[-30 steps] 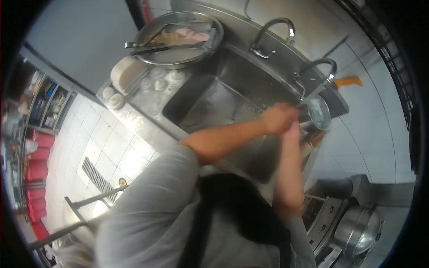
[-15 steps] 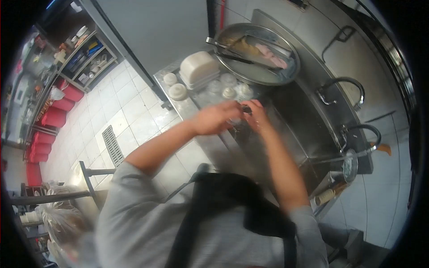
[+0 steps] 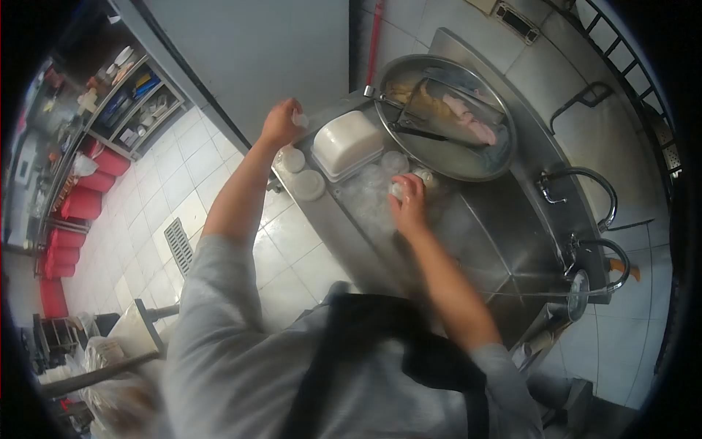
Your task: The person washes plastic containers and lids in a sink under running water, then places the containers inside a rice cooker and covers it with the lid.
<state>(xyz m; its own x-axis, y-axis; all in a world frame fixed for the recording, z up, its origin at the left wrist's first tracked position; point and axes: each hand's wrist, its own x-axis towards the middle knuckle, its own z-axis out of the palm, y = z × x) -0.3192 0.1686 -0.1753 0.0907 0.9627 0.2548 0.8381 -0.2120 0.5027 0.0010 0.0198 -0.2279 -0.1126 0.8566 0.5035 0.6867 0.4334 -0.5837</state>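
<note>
My left hand (image 3: 280, 124) is raised over the counter's left end, its fingers closed round a small whitish piece (image 3: 300, 120). Below it, two round white containers (image 3: 308, 185) stand near the counter edge. Over the wet steel counter, my right hand (image 3: 411, 208) grips a small white cap-like piece (image 3: 396, 190). Just beyond that hand are a clear round container (image 3: 395, 162) and another small white item, partly hidden by the fingers. Between my hands sits a cream plastic box (image 3: 349, 141).
A large steel basin (image 3: 447, 173) holding tongs, cloths and cloudy liquid rests behind the sink (image 3: 504, 241). Two curved faucets (image 3: 585, 173) rise at the right, the nearer one running. A floor drain (image 3: 178, 245) and red bins (image 3: 82, 197) lie left.
My hands, together over the sink's near left part half a second ago, have parted. The left has moved up and left past the box; the right stays by the small containers.
</note>
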